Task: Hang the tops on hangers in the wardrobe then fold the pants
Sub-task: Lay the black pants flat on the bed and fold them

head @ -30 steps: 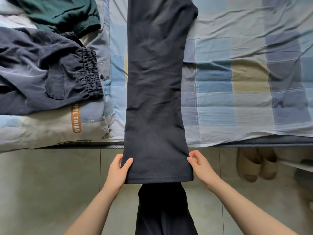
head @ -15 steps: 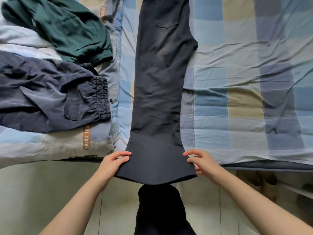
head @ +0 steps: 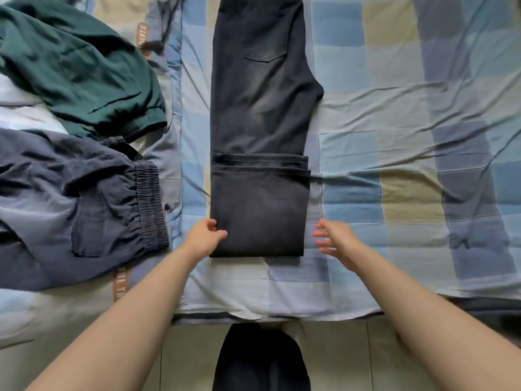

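Note:
Black pants (head: 262,88) lie lengthwise on the checked bed sheet (head: 394,153). Their leg ends are folded back over the legs, making a doubled panel (head: 259,213) at the near end. My left hand (head: 204,237) is at the panel's left edge, thumb on top and fingers curled around the cloth. My right hand (head: 335,241) hovers just off the panel's right edge with its fingers spread, holding nothing. Dark grey cargo pants (head: 73,201) with an elastic waistband lie crumpled at the left, and green pants (head: 81,69) lie beyond them.
A pale quilt (head: 56,309) with an orange label lies under the left-hand clothes. The bed's near edge (head: 282,317) runs across the bottom, with tiled floor (head: 352,359) below it. My dark-clothed legs (head: 259,362) stand against the bed.
The leg ends hung over the bed edge in both hands; they have since been lifted and folded forward onto the legs. My right hand has let go, and the view has shifted forward over the bed.

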The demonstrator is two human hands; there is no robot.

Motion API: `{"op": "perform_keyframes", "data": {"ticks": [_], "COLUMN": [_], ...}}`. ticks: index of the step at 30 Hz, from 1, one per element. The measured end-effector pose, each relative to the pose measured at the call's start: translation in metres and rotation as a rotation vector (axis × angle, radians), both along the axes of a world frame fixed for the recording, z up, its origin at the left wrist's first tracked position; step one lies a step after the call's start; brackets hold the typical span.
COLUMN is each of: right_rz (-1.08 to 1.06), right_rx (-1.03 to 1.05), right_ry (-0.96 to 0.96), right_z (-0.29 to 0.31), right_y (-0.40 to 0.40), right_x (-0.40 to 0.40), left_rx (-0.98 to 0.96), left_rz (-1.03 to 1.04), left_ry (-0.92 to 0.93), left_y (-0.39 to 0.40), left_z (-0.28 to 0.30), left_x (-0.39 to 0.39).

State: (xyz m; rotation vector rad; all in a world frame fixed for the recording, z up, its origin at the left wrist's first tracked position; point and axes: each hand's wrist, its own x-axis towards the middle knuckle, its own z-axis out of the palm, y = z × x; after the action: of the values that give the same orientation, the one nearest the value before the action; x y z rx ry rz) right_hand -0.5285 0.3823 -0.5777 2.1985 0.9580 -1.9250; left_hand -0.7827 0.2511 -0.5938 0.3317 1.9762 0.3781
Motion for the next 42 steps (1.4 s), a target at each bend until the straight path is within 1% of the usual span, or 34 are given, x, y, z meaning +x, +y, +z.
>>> {"op": "perform_keyframes", "data": {"ticks": [2,4,6,8,9,12,15,17,19,21,22,23,25,26,27,30,33,34,36,39,40,42], "right_rz": [0.143,0.170,0.156,0.173,0.201,0.246,0.165,0.103,0.036,-0.052,-0.063,-0.046,0.015,0.059,0.104,0.217,0.229,0.260,0.334,0.454,0.526,0.764], "right_rx": [-0.078,-0.070,-0.009,0.035,0.055,0.112,0.107,0.061,0.042,0.093,0.138,0.191,0.314,0.379,0.448,0.607,0.678,0.671,0.587,0.465,0.411,0.326], "right_ry": [0.003,0.021,0.036,0.026,0.019,0.051,0.146,0.148,0.131,0.118,0.118,0.116,0.112,0.128,0.153,0.187,0.230,0.235,0.207,0.135,0.123,0.096], "right_z": [-0.015,-0.027,-0.033,-0.037,-0.037,-0.035,-0.035,-0.040,-0.045,-0.049,-0.050,-0.050,-0.049,-0.047,-0.045,-0.035,-0.022,-0.016,-0.011,0.012,0.021,0.039], "right_y": [-0.028,-0.046,-0.053,-0.054,-0.053,-0.050,-0.051,-0.055,-0.059,-0.063,-0.064,-0.068,-0.071,-0.074,-0.076,-0.079,-0.086,-0.090,-0.099,-0.118,-0.124,-0.143], "right_x": [0.001,-0.002,-0.004,-0.009,-0.010,-0.010,-0.004,0.001,-0.001,-0.009,-0.014,-0.016,-0.017,-0.015,-0.013,-0.011,-0.003,0.004,0.019,0.056,0.069,0.094], "left_rx": [0.016,0.036,0.034,0.031,0.018,-0.065,-0.026,0.050,0.091,0.139,0.172,0.201,0.190,0.165,0.154,0.190,0.363,0.410,0.441,0.429,0.397,0.374], "left_rz": [-0.002,0.023,0.082,0.077,0.031,-0.193,-0.188,-0.176,-0.179,-0.244,-0.319,-0.441,-0.732,-0.811,-0.846,-0.869,-0.816,-0.804,-0.818,-0.856,-0.879,-0.895], "left_ry": [0.071,0.155,0.097,0.022,0.015,0.043,-0.004,-0.020,0.042,0.123,0.164,0.225,0.417,0.509,0.571,0.646,0.690,0.717,0.729,0.648,0.596,0.514], "left_y": [-0.018,-0.027,-0.033,-0.038,-0.040,-0.048,-0.053,-0.056,-0.060,-0.061,-0.060,-0.062,-0.060,-0.060,-0.059,-0.062,-0.074,-0.079,-0.091,-0.119,-0.130,-0.152], "left_z": [-0.018,-0.031,-0.036,-0.043,-0.045,-0.049,-0.048,-0.045,-0.043,-0.037,-0.035,-0.032,-0.031,-0.031,-0.030,-0.027,-0.012,-0.004,0.006,0.032,0.040,0.051], "left_x": [0.008,0.007,0.005,0.001,-0.002,-0.012,-0.018,-0.020,-0.017,-0.012,-0.008,-0.003,0.005,0.009,0.012,0.020,0.028,0.033,0.042,0.067,0.077,0.094]}}
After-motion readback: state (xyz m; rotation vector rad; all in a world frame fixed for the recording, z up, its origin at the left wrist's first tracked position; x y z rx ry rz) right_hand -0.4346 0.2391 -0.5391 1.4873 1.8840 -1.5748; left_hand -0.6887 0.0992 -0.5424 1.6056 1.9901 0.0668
